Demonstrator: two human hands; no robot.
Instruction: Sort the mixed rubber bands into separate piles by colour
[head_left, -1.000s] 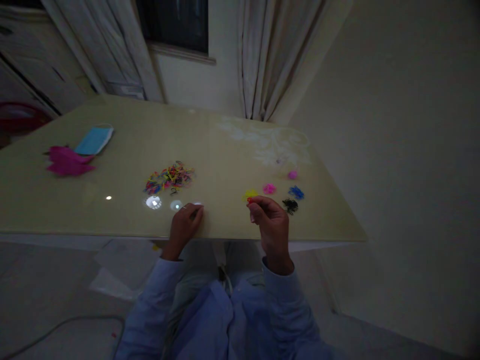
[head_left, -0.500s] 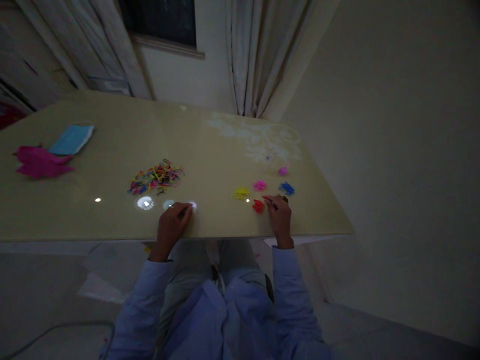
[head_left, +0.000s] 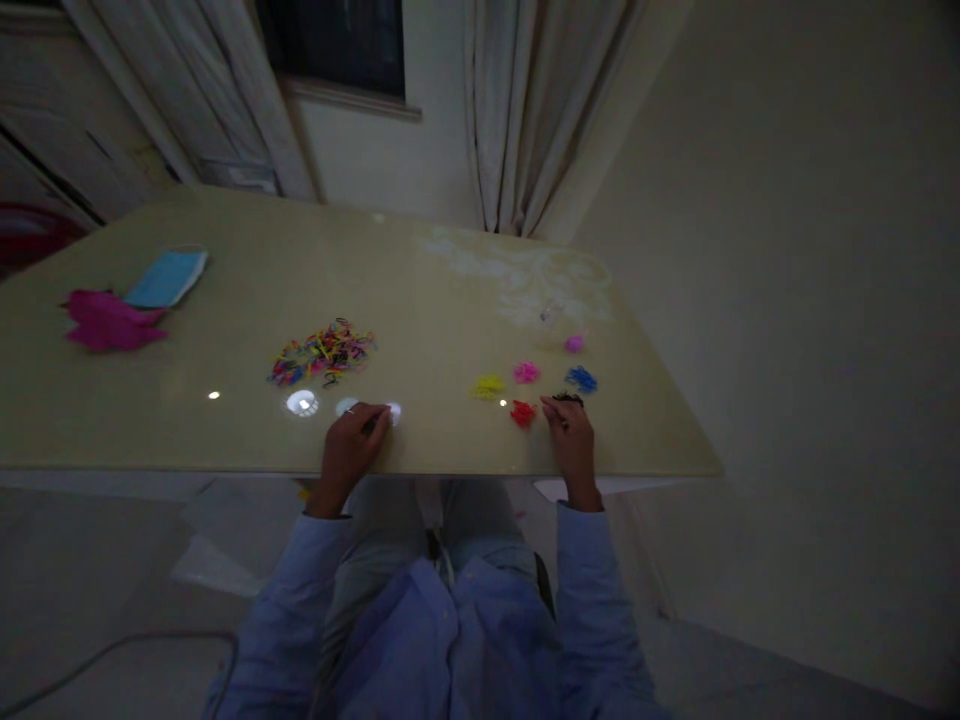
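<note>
A mixed pile of small coloured rubber bands (head_left: 322, 354) lies mid-table. To the right lie sorted little heaps: yellow (head_left: 488, 386), pink (head_left: 526, 372), blue (head_left: 580, 379), red (head_left: 523, 413), a black one (head_left: 568, 399) partly behind my fingers, and a small pink heap (head_left: 574, 343) farther back. My right hand (head_left: 571, 440) rests at the table's near edge, its fingertips beside the red heap and touching the black one; the fingers look loosely curled. At the near edge my left hand (head_left: 352, 448) lies curled, below the mixed pile. What either hand holds is too dark to see.
The beige glossy table (head_left: 420, 300) shows several light reflections near my left hand. A blue face mask (head_left: 166, 279) and a magenta cloth or paper (head_left: 109, 321) lie at the far left. Curtains and a dark window stand behind; a wall is at the right.
My right hand, raised with something red pinched a second ago, has come down to the table by the black heap. A red heap now shows beside it. My left hand stayed put.
</note>
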